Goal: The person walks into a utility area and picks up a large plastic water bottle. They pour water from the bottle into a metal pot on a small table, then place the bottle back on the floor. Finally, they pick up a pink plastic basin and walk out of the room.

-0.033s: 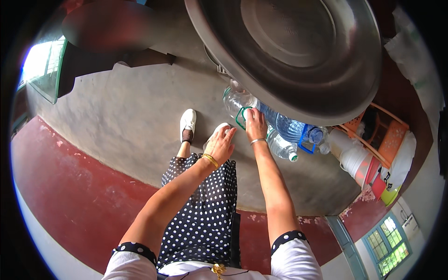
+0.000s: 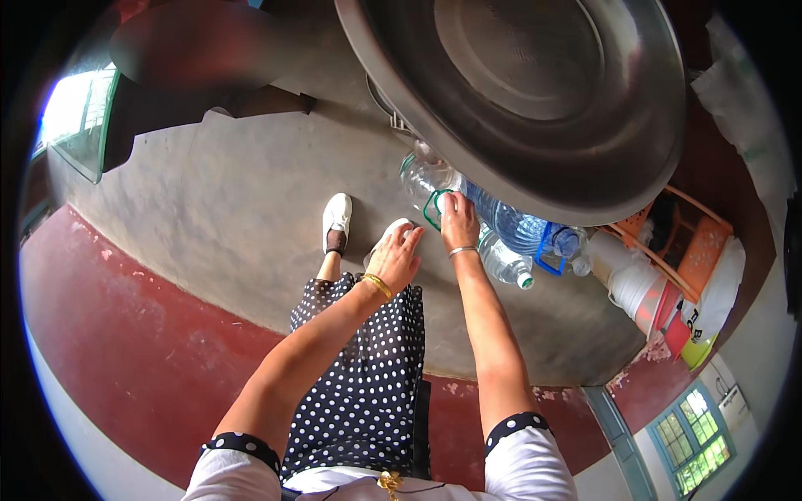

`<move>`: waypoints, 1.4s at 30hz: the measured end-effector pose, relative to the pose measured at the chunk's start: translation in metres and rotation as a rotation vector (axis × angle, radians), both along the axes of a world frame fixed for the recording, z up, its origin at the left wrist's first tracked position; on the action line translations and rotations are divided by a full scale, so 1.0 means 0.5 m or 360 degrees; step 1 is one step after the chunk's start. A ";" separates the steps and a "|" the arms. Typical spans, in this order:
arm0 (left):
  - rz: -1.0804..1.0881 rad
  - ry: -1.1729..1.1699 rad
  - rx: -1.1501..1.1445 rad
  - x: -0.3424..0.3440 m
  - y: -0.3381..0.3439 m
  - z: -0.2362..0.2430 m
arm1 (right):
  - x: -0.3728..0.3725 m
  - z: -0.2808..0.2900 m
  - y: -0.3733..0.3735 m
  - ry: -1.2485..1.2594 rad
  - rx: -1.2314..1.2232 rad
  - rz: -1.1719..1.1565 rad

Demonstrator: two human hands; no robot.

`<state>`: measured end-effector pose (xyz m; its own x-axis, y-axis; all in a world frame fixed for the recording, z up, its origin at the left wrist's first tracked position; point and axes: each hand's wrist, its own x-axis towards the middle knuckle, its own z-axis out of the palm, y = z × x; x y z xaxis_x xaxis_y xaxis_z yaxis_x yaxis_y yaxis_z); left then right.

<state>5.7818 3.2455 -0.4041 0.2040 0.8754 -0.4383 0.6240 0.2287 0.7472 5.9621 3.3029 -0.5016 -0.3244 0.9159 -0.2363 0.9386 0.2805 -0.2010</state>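
My right hand (image 2: 459, 224) is closed around the neck end of a large clear plastic water bottle (image 2: 423, 174), by its white cap and green carry handle (image 2: 432, 209). My left hand (image 2: 394, 260) hovers nearby, just left of it, with fingers apart and nothing visible in it. Next to my right hand lie a smaller clear bottle (image 2: 505, 260) with a white cap and a big blue-tinted bottle (image 2: 522, 230) with a blue handle (image 2: 548, 250). A wide metal basin (image 2: 518, 100) hides the far parts of these bottles.
An orange plastic crate or stool (image 2: 702, 255) stands on the right, beside white containers (image 2: 632, 280) and a lime-green tub (image 2: 698, 349). At the upper left are a blurred round red top (image 2: 192, 46) and a green-framed window (image 2: 88, 117). My white shoes (image 2: 337, 219) are on the grey floor (image 2: 225, 200).
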 end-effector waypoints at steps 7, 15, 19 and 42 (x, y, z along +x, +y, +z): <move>0.0076 -0.0027 -0.0115 -0.024 -0.024 0.006 | -0.038 0.014 0.012 -0.0126 -0.0268 -0.0455; 0.0130 -0.0023 -0.0154 -0.046 -0.031 0.009 | -0.029 0.029 0.016 -0.0104 -0.0090 -0.0118; 0.0172 -0.0035 -0.0146 -0.040 -0.028 -0.001 | -0.049 0.030 0.029 -0.0140 -0.0537 -0.0608; -0.0357 0.0437 -0.0536 0.080 0.036 -0.114 | -0.045 0.016 0.014 -0.0024 -0.0469 -0.0504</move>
